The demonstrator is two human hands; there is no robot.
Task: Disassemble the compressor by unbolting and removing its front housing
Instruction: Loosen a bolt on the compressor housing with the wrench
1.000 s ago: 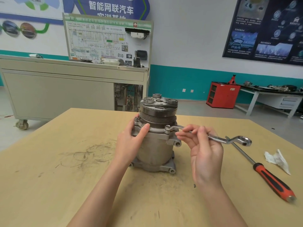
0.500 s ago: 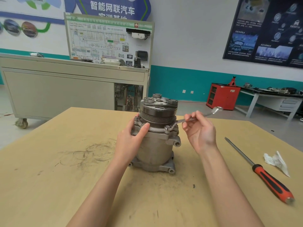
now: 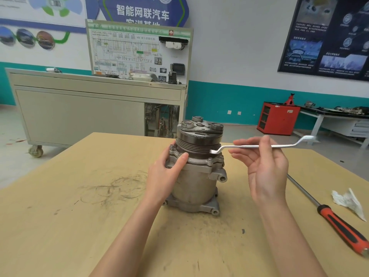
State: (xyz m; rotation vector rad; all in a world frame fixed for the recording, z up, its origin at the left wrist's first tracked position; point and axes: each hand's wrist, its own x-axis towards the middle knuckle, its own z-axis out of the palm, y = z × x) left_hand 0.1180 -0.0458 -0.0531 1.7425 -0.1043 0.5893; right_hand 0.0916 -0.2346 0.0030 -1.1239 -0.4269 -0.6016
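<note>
A grey metal compressor point(image 3: 194, 182) stands upright on the wooden table point(image 3: 79, 226), its dark grooved pulley on top. My left hand point(image 3: 165, 174) grips the left side of its upper flange. My right hand point(image 3: 263, 166) holds a silver offset ring wrench point(image 3: 259, 146) level, pinched between thumb and fingers. The wrench's near end hovers just above a flange bolt point(image 3: 210, 160) on the compressor's right front, lifted off it.
An orange-handled screwdriver point(image 3: 343, 226) lies on the table at the right, with a crumpled white rag point(image 3: 347, 200) beside it. Beyond the table stand a beige trainer cabinet point(image 3: 79, 108) on casters and a red cabinet point(image 3: 277, 120).
My right hand swung the wrench away from me around the bolt, then lifted its ring end off the bolt and brought the handle out to the right. My left hand stayed on the flange.
</note>
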